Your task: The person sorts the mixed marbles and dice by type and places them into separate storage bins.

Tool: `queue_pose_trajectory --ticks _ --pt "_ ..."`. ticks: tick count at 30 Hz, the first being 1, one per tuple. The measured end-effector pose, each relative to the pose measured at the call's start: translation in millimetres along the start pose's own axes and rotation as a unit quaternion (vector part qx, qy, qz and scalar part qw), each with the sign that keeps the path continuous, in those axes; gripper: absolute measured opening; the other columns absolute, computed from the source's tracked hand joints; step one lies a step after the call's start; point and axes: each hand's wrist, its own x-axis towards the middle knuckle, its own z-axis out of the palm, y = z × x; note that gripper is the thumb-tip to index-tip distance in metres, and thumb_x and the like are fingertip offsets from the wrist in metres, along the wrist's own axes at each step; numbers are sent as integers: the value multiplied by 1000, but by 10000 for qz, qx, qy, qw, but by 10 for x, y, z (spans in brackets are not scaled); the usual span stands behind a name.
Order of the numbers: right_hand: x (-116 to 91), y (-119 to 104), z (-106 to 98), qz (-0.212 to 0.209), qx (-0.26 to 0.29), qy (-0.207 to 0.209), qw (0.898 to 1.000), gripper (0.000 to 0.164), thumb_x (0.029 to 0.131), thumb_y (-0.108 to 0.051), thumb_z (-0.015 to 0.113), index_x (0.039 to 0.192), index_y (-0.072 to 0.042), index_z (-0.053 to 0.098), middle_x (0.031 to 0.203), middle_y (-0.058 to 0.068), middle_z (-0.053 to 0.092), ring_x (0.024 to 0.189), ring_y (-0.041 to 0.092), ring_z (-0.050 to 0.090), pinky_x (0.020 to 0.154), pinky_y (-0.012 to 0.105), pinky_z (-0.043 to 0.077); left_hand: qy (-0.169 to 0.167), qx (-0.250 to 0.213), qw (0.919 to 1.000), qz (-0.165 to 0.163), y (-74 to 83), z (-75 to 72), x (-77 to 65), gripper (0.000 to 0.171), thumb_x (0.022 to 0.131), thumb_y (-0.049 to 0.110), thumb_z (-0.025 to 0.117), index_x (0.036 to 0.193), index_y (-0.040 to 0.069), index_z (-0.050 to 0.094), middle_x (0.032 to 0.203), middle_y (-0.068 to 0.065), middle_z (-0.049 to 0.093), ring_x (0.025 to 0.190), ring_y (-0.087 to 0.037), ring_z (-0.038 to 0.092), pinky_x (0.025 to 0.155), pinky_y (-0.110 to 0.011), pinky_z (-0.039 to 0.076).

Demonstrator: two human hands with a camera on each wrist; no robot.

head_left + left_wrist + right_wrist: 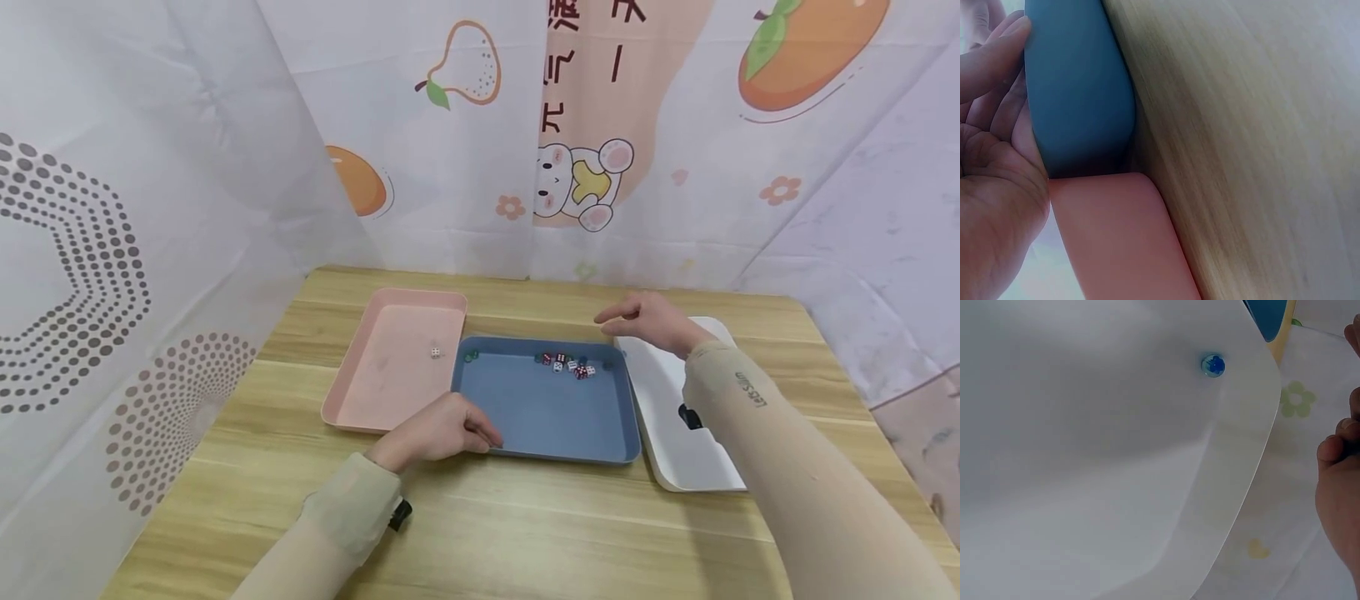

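My left hand (pixel 442 427) grips the front left rim of a blue tray (pixel 540 417), thumb at the edge and fingers bent over it. In the left wrist view the tray's outer wall (pixel 1079 94) lies beside the thumb. Red dice and white dice (pixel 581 372) cluster with dark beads along the tray's far side; green beads (pixel 471 356) sit in its far left corner. Over the far left end of a white tray (pixel 678 450) hovers my right hand (pixel 651 323), fingers loosely bent, nothing visible in them. A blue glass bead (pixel 1213 365) lies inside the white tray.
A pink tray (pixel 397 333) stands left against the blue one, with a white die (pixel 435 353) and a small clear piece beside it. All three trays rest on a wooden table (pixel 525 525). A printed curtain (pixel 450 167) hangs behind the table and at both sides.
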Motion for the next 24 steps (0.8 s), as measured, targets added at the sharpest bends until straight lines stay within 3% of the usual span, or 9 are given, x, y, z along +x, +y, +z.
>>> queue_pose_trajectory --ticks 7,24 --pt "2 40 58 -87 -105 -70 9999 29 96 -29 74 120 -14 78 106 7 65 102 26 55 84 35 50 24 0 10000 -12 -25 10 3 19 90 0 74 94 16 83 94 6 78 87 -7 71 77 -27 60" --pt "-39 145 118 -148 -203 -314 9992 23 94 -19 75 116 -13 80 98 6 64 99 26 51 81 36 46 10 -56 10000 -7 -25 4 15 19 91 0 73 95 15 83 94 6 78 87 -7 72 76 -27 60"
